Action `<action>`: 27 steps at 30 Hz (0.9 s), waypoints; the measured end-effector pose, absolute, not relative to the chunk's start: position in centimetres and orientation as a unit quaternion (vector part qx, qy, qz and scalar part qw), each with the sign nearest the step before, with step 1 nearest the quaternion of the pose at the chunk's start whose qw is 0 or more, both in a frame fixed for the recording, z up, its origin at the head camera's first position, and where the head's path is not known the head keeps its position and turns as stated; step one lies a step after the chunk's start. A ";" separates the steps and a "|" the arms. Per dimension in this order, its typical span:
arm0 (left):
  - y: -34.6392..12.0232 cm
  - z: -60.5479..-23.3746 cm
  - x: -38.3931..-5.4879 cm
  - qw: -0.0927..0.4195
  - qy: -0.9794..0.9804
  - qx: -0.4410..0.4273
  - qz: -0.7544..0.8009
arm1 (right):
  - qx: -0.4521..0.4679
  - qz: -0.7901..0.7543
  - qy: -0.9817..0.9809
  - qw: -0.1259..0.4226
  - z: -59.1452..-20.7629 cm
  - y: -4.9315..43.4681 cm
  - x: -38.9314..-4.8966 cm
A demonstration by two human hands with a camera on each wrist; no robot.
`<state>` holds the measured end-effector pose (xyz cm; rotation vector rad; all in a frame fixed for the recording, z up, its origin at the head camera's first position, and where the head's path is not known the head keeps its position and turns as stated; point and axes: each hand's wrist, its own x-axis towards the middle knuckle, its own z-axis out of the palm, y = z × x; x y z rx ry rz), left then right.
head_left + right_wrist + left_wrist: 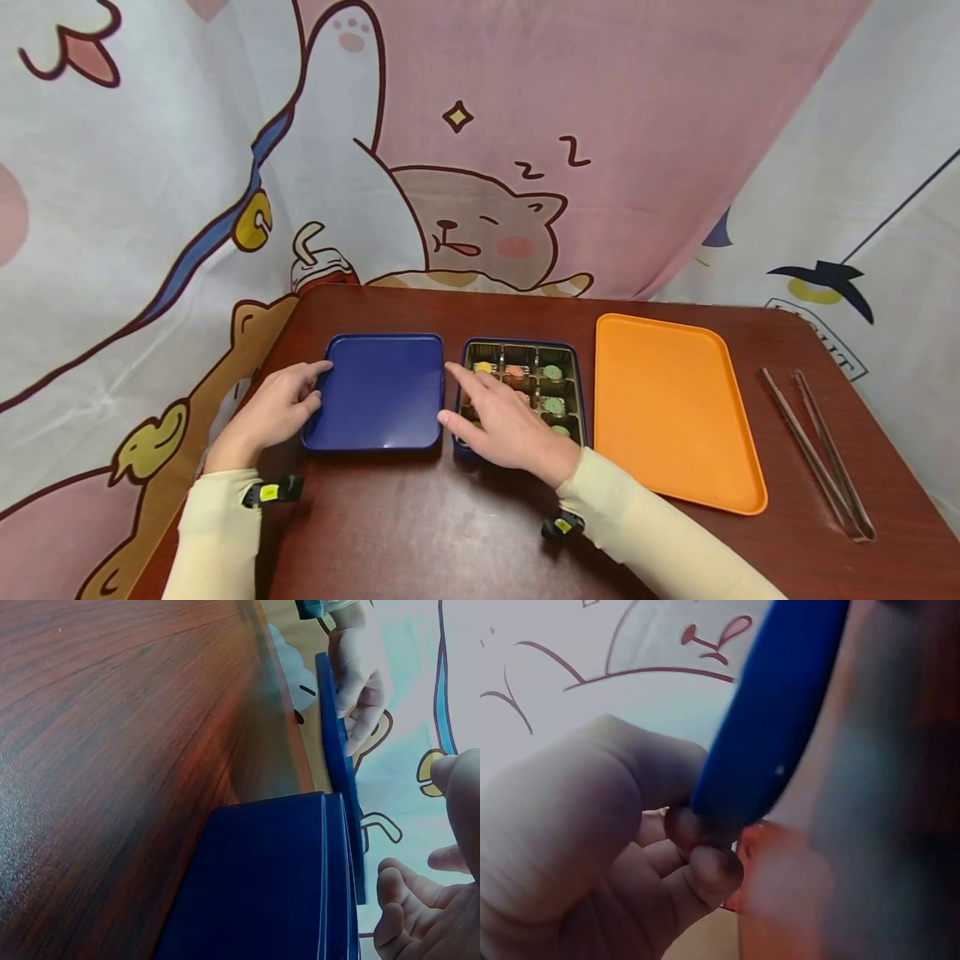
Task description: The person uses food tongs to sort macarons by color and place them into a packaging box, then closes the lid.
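A flat blue lid point(375, 392) lies on the brown table point(420, 525). My left hand point(309, 388) grips its left edge; the left wrist view shows the fingers point(697, 862) curled against the lid's rim point(772, 727). Right beside the lid stands an open blue box point(578, 375) with dark compartments. It holds round sweets, among them green point(552, 372), pink point(513, 372) and yellow point(483, 367). My right hand point(459, 393) rests spread over the box's left part, fingers relaxed, thumb near the gap between lid and box. In the right wrist view the box wall point(270, 885) fills the foreground.
An orange tray point(675, 408) lies right of the box. A pair of long brown tongs point(817, 450) lies near the table's right edge. A cartoon-printed curtain point(480, 125) hangs behind and around the table.
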<state>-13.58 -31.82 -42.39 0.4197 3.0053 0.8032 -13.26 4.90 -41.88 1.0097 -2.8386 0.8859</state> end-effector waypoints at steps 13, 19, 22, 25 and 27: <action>-29.2 -39.3 -12.1 -0.025 0.945 0.172 0.276 | 0.315 0.293 -0.903 0.004 -41.9 4.5 -13.3; -28.8 -38.6 -11.7 -0.029 0.945 0.176 0.273 | 0.305 0.303 -0.903 0.015 -41.9 4.6 -13.2; -28.7 -38.5 -11.6 -0.026 0.944 0.177 0.276 | 0.306 0.307 -0.901 0.019 -41.9 4.7 -13.2; -28.6 -38.5 -11.7 -0.026 0.944 0.181 0.275 | 0.310 0.303 -0.901 0.019 -42.0 4.9 -13.2; -28.4 -38.6 -11.8 -0.024 0.943 0.185 0.274 | 0.311 0.300 -0.901 0.018 -42.0 5.1 -13.3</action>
